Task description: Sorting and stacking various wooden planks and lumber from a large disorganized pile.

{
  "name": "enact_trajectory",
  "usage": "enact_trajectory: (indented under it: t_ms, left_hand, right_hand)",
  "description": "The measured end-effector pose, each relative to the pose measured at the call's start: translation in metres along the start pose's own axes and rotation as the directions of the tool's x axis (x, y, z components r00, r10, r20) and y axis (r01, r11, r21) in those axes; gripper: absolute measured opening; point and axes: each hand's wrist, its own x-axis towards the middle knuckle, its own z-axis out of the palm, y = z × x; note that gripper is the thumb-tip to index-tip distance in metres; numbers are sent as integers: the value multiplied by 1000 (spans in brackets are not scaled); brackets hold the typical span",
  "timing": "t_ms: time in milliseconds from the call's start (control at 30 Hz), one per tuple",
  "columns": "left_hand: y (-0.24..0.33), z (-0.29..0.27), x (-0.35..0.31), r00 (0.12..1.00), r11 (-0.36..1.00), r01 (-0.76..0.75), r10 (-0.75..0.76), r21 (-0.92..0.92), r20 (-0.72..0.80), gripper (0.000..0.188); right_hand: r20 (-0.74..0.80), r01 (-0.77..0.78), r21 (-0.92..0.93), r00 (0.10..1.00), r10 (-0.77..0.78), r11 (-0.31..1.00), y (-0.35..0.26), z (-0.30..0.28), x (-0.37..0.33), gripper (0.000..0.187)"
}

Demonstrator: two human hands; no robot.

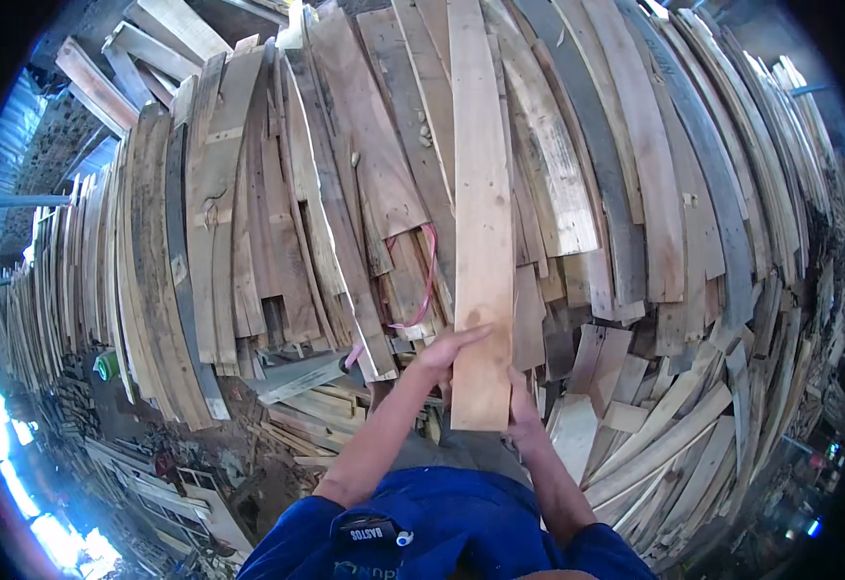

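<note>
Together, the left hand [445, 358] and right hand [523, 406] grip the near end of a long pale plank [482, 222], fingers pinching its 2 long edges, though how far they curl underneath is hard to see. It stretches away over rows of weathered boards [650, 174]; jumbled offcuts [659, 459] lie to the right.

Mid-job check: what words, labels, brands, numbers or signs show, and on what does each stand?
Small dark rectangular label on the blue fabric shirt: pale capital lettering, large enough to read; wording not copied out.
Same shirt, at the lower edge of the picture: faint lettering, too dim to read whole.
Long grey wooden board at upper right: dark lettering, blurred.
Long pale wooden plank, the held one: none I can make out.
</note>
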Motion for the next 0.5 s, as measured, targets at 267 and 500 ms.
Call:
enact_trajectory:
  t_ms: [267, 500]
  left_hand:
    - [17, -36, 12, 950, 941, -126, 206, 314, -235, 50]
    - [38, -124, -173, 921, 781, 100, 162, 616, -354, 60]
  right_hand:
    - [60, 149, -496, 989, -137, 856, 5, 9, 53, 59]
    - [85, -58, -510, 989, 117, 858, 7, 12, 114, 67]
